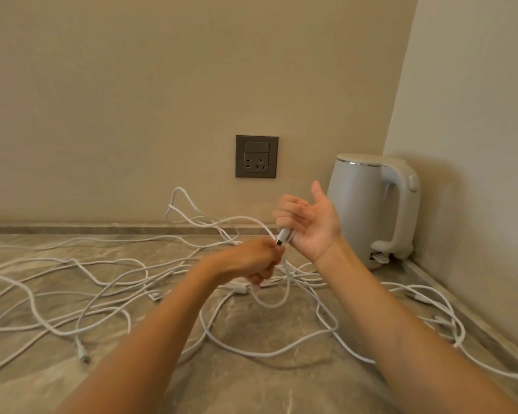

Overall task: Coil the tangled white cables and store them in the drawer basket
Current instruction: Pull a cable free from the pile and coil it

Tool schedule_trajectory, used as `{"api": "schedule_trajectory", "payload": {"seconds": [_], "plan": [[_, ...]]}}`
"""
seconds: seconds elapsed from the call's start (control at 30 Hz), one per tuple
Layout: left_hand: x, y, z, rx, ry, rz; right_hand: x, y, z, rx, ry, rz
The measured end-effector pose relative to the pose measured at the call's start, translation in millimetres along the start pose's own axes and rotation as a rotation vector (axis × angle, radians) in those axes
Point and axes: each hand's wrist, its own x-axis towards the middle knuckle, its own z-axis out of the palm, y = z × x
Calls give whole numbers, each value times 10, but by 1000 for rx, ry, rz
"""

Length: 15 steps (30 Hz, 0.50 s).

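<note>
Braided white cables (146,271) sprawl in loose loops over the veined, stone-look counter (251,383), from its left edge to the low back ledge and the right wall. The right hand (308,225), palm up and thumb raised, curls its fingers around a metal-tipped white connector (283,236). The left hand (251,261) grips a strand just below it. A smooth white kettle (359,204) fills the corner.

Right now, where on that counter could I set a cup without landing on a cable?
Bare counter lies at the near edge, below the cables' front loop. A thin strip runs along the back wall, left of the socket. Crowded: the middle tangle and the right side by the kettle.
</note>
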Motion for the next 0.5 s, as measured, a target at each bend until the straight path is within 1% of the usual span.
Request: {"api": "schedule_trajectory", "payload": {"seconds": [0.1, 0.17, 0.23, 0.33, 0.4, 0.5], "plan": [[-84, 65, 12, -67, -242, -20, -24, -49, 37, 14, 157, -204], [-141, 113, 1, -12, -329, -36, -26, -64, 26, -11, 258, -303], [-170, 178, 27, 115, -367, -55, -23, -61, 10, -67, 367, -410], [-174, 262, 62, 267, -332, -30, -7, -51, -18, -238, 499, -488], [-174, 288, 30, 315, -258, 0, 8, -39, -47, -431, 560, -469], [-193, 299, -73, 347, -99, 36, 21, -12, -81, -727, 598, -389]]}}
